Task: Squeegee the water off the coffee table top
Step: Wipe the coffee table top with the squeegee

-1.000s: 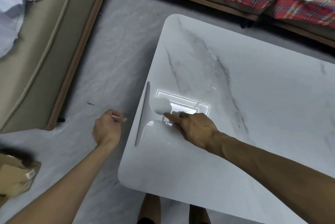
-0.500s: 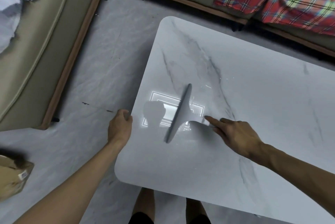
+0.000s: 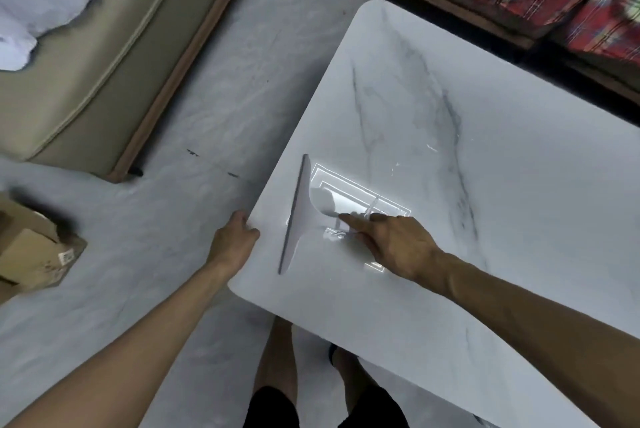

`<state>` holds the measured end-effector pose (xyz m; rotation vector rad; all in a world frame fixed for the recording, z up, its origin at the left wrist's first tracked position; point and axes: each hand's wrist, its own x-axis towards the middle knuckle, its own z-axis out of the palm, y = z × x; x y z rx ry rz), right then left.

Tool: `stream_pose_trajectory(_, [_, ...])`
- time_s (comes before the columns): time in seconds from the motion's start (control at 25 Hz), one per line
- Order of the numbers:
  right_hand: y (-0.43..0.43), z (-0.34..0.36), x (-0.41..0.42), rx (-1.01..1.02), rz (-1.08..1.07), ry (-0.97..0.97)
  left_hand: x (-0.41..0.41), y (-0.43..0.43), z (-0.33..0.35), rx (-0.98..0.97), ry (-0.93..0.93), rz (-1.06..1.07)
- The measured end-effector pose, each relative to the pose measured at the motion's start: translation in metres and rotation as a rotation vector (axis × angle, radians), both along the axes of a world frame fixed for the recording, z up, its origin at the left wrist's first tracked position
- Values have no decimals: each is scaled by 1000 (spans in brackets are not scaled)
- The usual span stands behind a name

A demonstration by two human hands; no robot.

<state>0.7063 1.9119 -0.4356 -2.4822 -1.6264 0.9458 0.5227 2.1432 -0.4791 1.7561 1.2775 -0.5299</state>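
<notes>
Right hand point(image 3: 398, 244) grips the squeegee point(image 3: 299, 216), left hand point(image 3: 233, 242) clasps the desk point(image 3: 485, 185) edge; I press evenly, sweeping water point(image 3: 334, 234) leftward off.

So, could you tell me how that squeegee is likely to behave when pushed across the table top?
The squeegee probably slides easily: the table top looks glossy and wet. It seems light, since the right hand alone holds it. Its long straight blade looks fairly stiff, unlikely to roll.

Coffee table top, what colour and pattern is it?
The table top is white marble with grey veins; head view.
</notes>
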Motion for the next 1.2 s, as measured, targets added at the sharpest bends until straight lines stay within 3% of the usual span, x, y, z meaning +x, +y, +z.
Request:
stream_pose_trajectory(0.28, [-107, 24, 33, -102, -119, -147, -21, -33, 14, 110, -59, -31])
stream_pose_trajectory(0.44, [-60, 31, -8, 13, -70, -35, -56, -34, 27, 135, -126, 166])
stream_pose_trajectory(0.64, [42, 0, -108, 47, 263, 104, -111, -19, 19, 170, -55, 290])
stream_pose_trajectory(0.84, [31, -14, -104, 10, 319, 21, -119, -23, 7, 119, -30, 169])
stream_pose_trajectory(1.04, [-58, 11, -45, -84, 111, -13, -98, -34, 10, 41, -44, -17])
stream_pose_trajectory(1.2, [-98, 38, -34, -37, -22, -131, -87, -39, 12, 45, -22, -130])
